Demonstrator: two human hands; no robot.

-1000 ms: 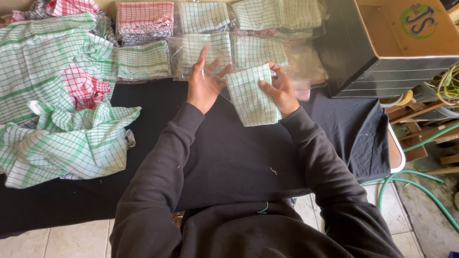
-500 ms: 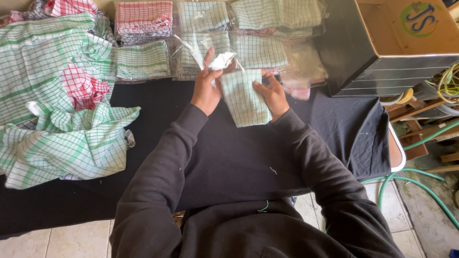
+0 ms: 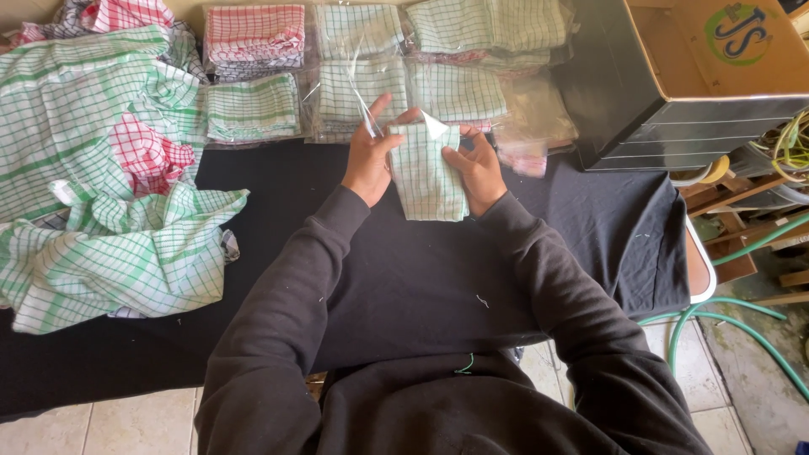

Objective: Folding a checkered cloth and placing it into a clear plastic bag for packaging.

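Setting: black-covered table [image 3: 590, 244], bagged folded cloths [image 3: 354, 84] along the far edge, loose checked cloths [image 3: 101, 236] heaped at the left.
Cloth: folded green-checked cloth [image 3: 428, 173] held just above the table's middle, between both hands.
Left hand [image 3: 368, 160]: grip pinching the cloth's left edge and a clear plastic bag [image 3: 371, 118] at its top.
Right hand [image 3: 479, 168]: grip pinching the right edge.
Axis: long side runs away from the person, top end toward the bagged row.
Risk: the thin bag mouth could collapse or slip, or the fold could spring open and snag.

Black-draped table [image 3: 590, 244], loose checked cloths [image 3: 109, 219], bagged folded cloths [image 3: 253, 105]
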